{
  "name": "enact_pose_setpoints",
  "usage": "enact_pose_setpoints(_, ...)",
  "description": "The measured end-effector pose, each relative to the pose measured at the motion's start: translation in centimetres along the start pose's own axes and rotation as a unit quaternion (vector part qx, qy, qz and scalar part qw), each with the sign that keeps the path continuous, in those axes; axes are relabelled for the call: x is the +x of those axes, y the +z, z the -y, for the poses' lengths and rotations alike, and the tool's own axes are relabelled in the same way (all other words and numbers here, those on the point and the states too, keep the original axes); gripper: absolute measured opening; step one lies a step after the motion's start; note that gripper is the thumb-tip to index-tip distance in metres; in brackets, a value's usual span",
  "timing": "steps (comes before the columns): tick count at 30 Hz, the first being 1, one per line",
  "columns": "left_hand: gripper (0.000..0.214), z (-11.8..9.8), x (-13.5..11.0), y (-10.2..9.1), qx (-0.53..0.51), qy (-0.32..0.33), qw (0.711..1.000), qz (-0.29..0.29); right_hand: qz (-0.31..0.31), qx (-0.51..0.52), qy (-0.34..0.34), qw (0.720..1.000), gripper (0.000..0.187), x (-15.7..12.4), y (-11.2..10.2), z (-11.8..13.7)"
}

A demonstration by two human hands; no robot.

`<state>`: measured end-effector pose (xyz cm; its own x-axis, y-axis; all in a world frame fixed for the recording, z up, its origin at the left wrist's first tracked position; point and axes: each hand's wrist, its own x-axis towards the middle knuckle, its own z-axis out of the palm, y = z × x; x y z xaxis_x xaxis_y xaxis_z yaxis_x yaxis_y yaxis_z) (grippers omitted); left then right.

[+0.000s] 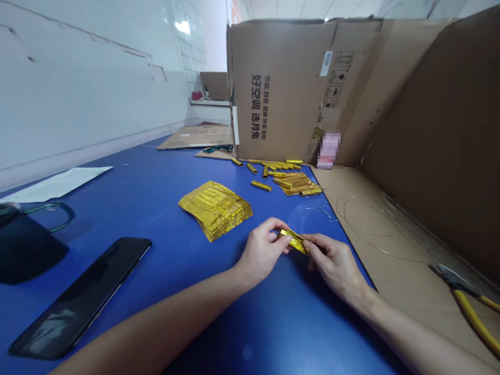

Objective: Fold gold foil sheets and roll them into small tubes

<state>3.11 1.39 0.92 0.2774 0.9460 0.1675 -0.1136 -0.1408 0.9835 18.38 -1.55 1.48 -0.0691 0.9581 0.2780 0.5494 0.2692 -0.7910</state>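
Note:
Between my two hands is a small piece of gold foil [296, 241], partly folded or rolled. My left hand [263, 247] pinches its left end with thumb and fingers. At the other end, my right hand [332, 259] grips it the same way, thumb on the near side. A stack of flat gold foil sheets [213, 208] lies on the blue table just beyond my left hand. Farther back are several rolled gold foil tubes [261, 185], some loose and some bunched by the box. A smaller pile of gold foil sheets [299, 182] has tubes lying on it.
A large cardboard box [292, 94] stands at the back right. Thin wire [365, 232] and yellow-handled pliers [469, 307] lie on cardboard at the right. A black phone [84, 297], a dark mug [29, 245] and white paper [64, 182] occupy the left side.

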Motion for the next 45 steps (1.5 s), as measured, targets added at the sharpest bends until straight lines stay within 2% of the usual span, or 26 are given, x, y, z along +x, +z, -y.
enact_pose_setpoints(7,0.017,-0.6,0.5,-0.5,0.036,-0.050,0.997,0.051,0.000,0.037,0.055,0.998,0.030,0.3,-0.1,-0.2)
enact_pose_setpoints(12,0.023,-1.0,0.8,-1.2,0.136,-0.044,0.984,0.104,-0.013,0.070,0.068,0.995,0.031,0.7,-0.2,-1.0)
enact_pose_setpoints(14,0.023,-1.0,0.8,-1.4,0.157,-0.036,0.981,0.105,-0.033,0.076,0.033,0.996,0.028,0.7,-0.2,-1.1)
enact_pose_setpoints(16,0.023,-0.9,0.8,-1.3,0.162,-0.028,0.981,0.098,-0.046,0.054,-0.030,0.997,0.023,0.7,-0.1,-1.1)
enact_pose_setpoints(19,0.022,-0.8,0.5,-1.1,0.169,-0.009,0.981,0.092,-0.034,0.001,-0.114,0.993,0.019,0.4,-0.1,-0.8)
enact_pose_setpoints(23,0.022,-0.8,0.1,-0.8,0.188,0.024,0.978,0.087,-0.004,-0.022,-0.145,0.989,0.019,0.1,-0.2,-0.6)
enact_pose_setpoints(33,0.023,-0.7,-0.5,-0.3,0.209,0.096,0.970,0.079,-0.002,0.013,-0.105,0.994,0.020,0.4,-0.2,-0.8)
enact_pose_setpoints(41,0.033,-1.5,-1.5,0.0,0.322,0.156,0.926,0.118,-0.021,0.004,-0.092,0.996,0.018,0.3,-0.3,-0.3)
enact_pose_setpoints(45,0.033,-1.5,-1.6,0.1,0.346,0.166,0.918,0.103,-0.038,0.003,-0.082,0.996,0.017,0.2,-0.1,-0.1)
